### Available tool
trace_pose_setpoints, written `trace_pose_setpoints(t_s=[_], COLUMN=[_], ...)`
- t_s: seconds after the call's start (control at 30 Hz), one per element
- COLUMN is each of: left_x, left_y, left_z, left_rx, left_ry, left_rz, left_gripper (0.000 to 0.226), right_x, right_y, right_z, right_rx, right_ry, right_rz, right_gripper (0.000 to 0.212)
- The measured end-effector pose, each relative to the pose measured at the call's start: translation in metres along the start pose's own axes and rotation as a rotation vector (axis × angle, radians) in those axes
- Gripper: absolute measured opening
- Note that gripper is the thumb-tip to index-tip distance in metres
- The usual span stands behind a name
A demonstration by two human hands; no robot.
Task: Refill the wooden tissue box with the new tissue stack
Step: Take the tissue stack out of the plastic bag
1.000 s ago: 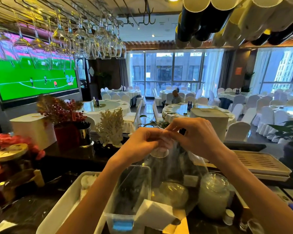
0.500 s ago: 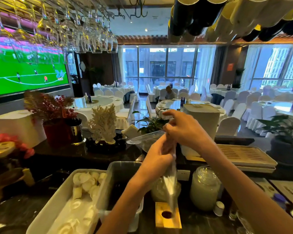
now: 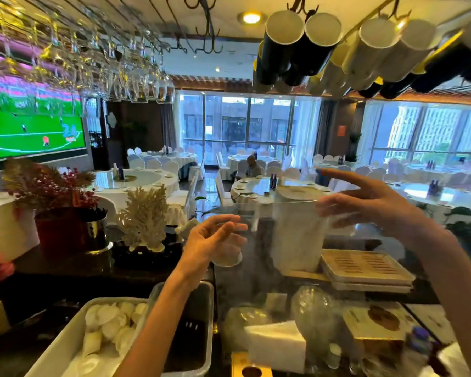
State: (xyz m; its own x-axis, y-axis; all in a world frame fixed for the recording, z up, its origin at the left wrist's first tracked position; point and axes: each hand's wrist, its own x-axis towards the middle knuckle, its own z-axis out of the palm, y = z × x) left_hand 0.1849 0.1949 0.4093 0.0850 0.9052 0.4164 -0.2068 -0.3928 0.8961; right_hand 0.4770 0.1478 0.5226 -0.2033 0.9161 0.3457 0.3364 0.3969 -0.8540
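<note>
Both forearms are raised before my camera. The left hand (image 3: 210, 240) has its palm turned right and its fingers loosely curled. The right hand (image 3: 370, 205) has its fingers spread, the index pointing left. A clear plastic wrap (image 3: 283, 268) hangs stretched between them; I cannot tell whether either hand pinches it. The tissue stack (image 3: 276, 346) lies flat below, long axis left to right, resting on the wooden tissue box (image 3: 252, 370), whose round hole faces up.

The plastic film (image 3: 269, 254) is clear, thin and glossy, perhaps faintly fogged. The tissue stack (image 3: 276, 345) is matt white paper. The wooden tissue box (image 3: 250, 369) is smooth, honey-coloured wood. The tabletop (image 3: 65, 276) is dark and polished.
</note>
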Motion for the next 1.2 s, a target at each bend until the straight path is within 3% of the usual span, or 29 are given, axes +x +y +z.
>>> trace_pose_setpoints(t_s=[0.03,0.1,0.17,0.23,0.33,0.57,0.67,0.77,1.0,1.13,1.2], left_x=[0.002,0.004,0.000,-0.008,-0.021,-0.044,-0.051,-0.054,-0.057,-0.054,-0.051], left_y=[0.006,0.016,0.023,0.028,0.037,0.059,0.065,0.067,0.066,0.065,0.065], left_z=[0.007,0.027,0.046,0.058,0.059,0.015,0.002,0.003,0.003,0.009,0.013], left_rx=[0.007,0.023,0.043,0.033,0.068,0.183,0.220,0.313,0.366,0.336,0.291], left_ry=[0.001,0.003,-0.024,-0.060,-0.113,-0.197,-0.225,-0.147,-0.128,-0.140,-0.145], left_rz=[0.018,0.035,0.046,0.046,0.083,0.067,0.060,0.131,0.141,0.054,0.041], left_gripper=[0.018,0.014,0.013,0.013,0.016,0.028,0.030,0.032,0.028,0.023,0.019], right_x=[-0.002,-0.008,-0.016,-0.021,-0.025,-0.025,-0.019,-0.015,-0.014,0.000,0.004], right_y=[0.004,0.011,0.011,0.005,-0.001,-0.009,-0.009,-0.008,-0.010,-0.012,-0.014], right_z=[-0.005,-0.003,0.021,0.055,0.094,0.123,0.137,0.146,0.142,0.115,0.103], right_rx=[-0.103,-0.544,-0.768,-0.757,-0.785,-0.902,-0.919,-0.945,-0.756,-0.492,-0.366], right_ry=[0.122,0.483,0.690,0.535,0.283,0.243,0.264,0.325,0.251,0.391,0.220], right_rz=[0.016,-0.063,-0.352,-0.556,-0.556,-0.754,-0.812,-0.851,-0.755,-0.597,-0.507], right_gripper=[0.045,0.035,0.029,0.023,0.024,0.036,0.031,0.022,0.029,0.023,0.032])
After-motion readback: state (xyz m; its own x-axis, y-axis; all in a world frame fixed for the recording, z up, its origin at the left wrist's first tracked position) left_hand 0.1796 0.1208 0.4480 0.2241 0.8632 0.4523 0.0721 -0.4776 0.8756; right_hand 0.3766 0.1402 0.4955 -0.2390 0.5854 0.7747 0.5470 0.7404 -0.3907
